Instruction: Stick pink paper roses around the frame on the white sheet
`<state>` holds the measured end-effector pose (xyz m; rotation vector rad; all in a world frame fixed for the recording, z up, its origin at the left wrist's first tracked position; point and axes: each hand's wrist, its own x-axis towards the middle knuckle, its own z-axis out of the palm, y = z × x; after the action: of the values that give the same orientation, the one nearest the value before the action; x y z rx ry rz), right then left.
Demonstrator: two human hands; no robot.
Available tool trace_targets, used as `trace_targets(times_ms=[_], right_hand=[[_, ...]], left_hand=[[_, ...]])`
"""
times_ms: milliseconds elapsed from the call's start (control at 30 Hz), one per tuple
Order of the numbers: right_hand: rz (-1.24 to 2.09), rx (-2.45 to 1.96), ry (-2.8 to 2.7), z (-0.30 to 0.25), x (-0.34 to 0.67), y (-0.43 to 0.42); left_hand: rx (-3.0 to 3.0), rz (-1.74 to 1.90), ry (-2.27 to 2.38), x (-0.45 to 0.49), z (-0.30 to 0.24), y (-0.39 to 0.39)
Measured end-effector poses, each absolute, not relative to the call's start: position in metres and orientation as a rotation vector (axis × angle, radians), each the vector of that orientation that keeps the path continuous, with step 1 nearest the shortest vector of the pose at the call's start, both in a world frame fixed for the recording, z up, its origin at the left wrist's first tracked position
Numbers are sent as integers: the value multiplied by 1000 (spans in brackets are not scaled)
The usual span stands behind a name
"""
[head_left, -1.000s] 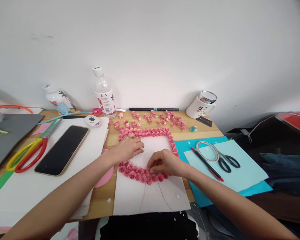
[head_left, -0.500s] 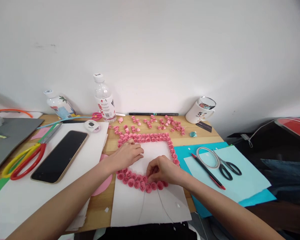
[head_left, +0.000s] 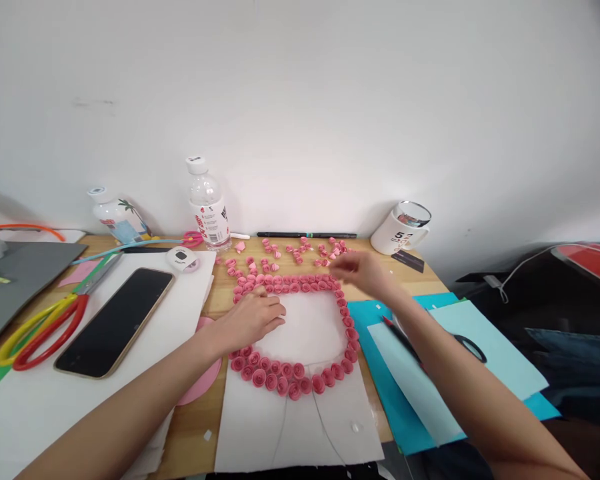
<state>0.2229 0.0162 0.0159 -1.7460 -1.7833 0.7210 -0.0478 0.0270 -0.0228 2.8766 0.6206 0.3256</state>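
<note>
A white sheet point(head_left: 300, 407) lies before me with a ring of small pink paper roses point(head_left: 290, 383) laid out on it. My left hand point(head_left: 253, 319) rests flat on the sheet at the ring's left side, fingers stretched out. My right hand point(head_left: 363, 270) hovers blurred over the loose pink roses point(head_left: 300, 250) at the back of the table, above the ring's far right corner. Whether its fingers hold anything cannot be seen.
A phone point(head_left: 115, 322) and red-yellow scissors point(head_left: 40, 327) lie on white paper at left. Two bottles point(head_left: 207, 203) and a white mug point(head_left: 403, 230) stand by the wall. Blue sheets point(head_left: 460, 360), a pen and black-handled scissors point(head_left: 473, 347) lie under my right arm.
My right hand left the bottom row of the ring and swung up and back toward the loose roses. The left hand stayed put on the sheet.
</note>
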Motion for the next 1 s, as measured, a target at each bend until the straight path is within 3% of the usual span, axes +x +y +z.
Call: trace_targets(times_ms=[100, 167, 567, 1000], right_hand=[[232, -2107, -1644, 17, 266, 57], [166, -2236, -1652, 12, 284, 76], [345, -2402, -1708, -19, 288, 116], [653, -2052, -1471, -3, 297, 92]], left_hand=[[2877, 347, 615, -48, -24, 28], [2879, 351, 609, -48, -25, 29], [2850, 401, 595, -50, -37, 32], [2854, 332, 630, -49, -29, 29]])
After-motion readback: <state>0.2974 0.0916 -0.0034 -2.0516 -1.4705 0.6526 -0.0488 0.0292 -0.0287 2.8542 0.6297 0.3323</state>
